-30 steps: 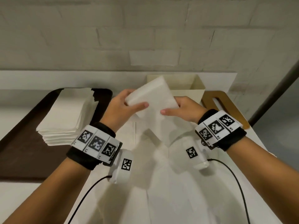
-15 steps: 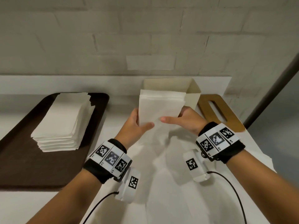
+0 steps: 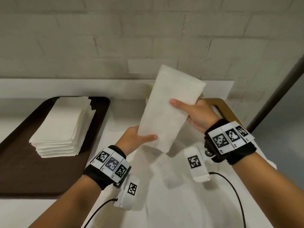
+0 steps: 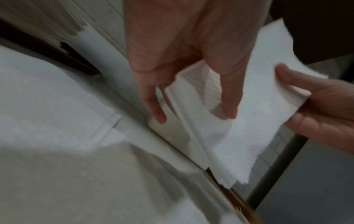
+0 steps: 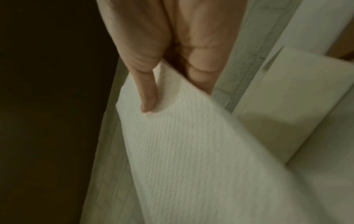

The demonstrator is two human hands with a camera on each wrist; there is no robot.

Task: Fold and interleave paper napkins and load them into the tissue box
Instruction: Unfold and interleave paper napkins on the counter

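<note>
Both hands hold a folded bundle of white napkins (image 3: 169, 109) tilted upright in the air, in front of the cream tissue box (image 3: 148, 89), which it mostly hides. My left hand (image 3: 139, 139) pinches the bundle's lower left corner, thumb on the near face. My right hand (image 3: 194, 111) pinches its right edge higher up, thumb across the front. The left wrist view shows the layered napkins (image 4: 229, 136) between thumb and fingers of my left hand (image 4: 191, 115). In the right wrist view my right hand (image 5: 172, 98) pinches the textured napkin (image 5: 191, 151), with the box (image 5: 287, 106) behind.
A dark brown tray (image 3: 24, 170) on the left carries a stack of flat white napkins (image 3: 62, 125). A wooden box lid with a slot (image 3: 225, 112) lies behind my right wrist. White paper sheets (image 3: 172, 195) cover the table below my hands. A brick wall stands close behind.
The bundle has been lifted from in front of the box's opening and tilted, its top leaning right. My right hand rose along its right edge; my left stayed at the lower corner.
</note>
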